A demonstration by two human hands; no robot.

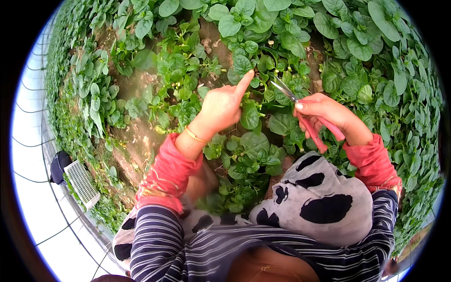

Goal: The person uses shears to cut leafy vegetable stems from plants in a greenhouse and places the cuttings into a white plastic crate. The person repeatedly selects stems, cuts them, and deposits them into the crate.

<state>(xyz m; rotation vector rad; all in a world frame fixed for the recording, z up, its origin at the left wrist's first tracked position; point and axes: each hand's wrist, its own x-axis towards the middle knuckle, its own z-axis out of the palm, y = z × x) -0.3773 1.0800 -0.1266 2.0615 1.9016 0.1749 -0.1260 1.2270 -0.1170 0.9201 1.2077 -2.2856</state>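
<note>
Low leafy green plants (255,142) grow in front of me and between my knees. My left hand (223,105) is over them with its index finger stretched out, the fingertip at a broad green leaf (242,64). The other fingers are curled under, and whether they hold anything is hidden. In my right hand (322,111) is a pair of scissors (289,94) with pinkish-red handles. Their pointed metal blades are slightly apart and point up and left, above the foliage, a short way right of my left fingertip.
Bare brown soil (135,139) shows between the rows at left. A white plastic crate (81,183) and a dark object (60,165) lie at the far left, beside a greenhouse wall of pale film. Dense leafy rows (419,141) stand at right.
</note>
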